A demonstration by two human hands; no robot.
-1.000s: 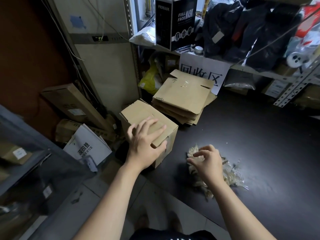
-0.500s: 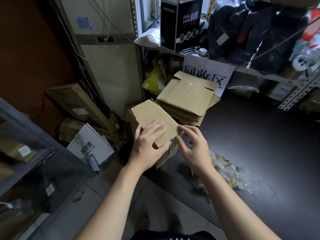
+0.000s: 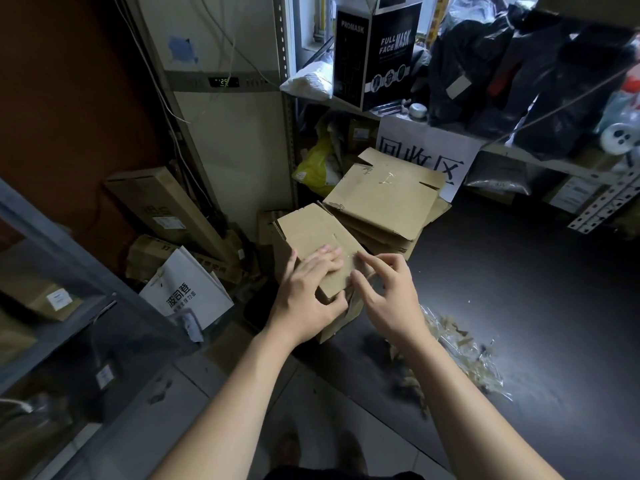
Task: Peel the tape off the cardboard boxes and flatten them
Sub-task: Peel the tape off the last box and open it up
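Cluttered storeroom; dark surface [image 3: 519, 306] frame right. Unflattened box [image 3: 311, 230] mid-frame, at surface's left edge. Left hand [image 3: 308, 299] flat on top, fingers straight: likely steadying. Right hand [image 3: 391, 299] curled at near corner, probably hunting tape end; pinch unconfirmed. Flattened stack [image 3: 384, 199] just behind; peeled tape heap [image 3: 464, 358] lower right.

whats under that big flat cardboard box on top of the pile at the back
Under the large flattened brown cardboard box: more flattened cardboard sheets, only their edges showing, on the dark table. Anything deeper between them is covered.
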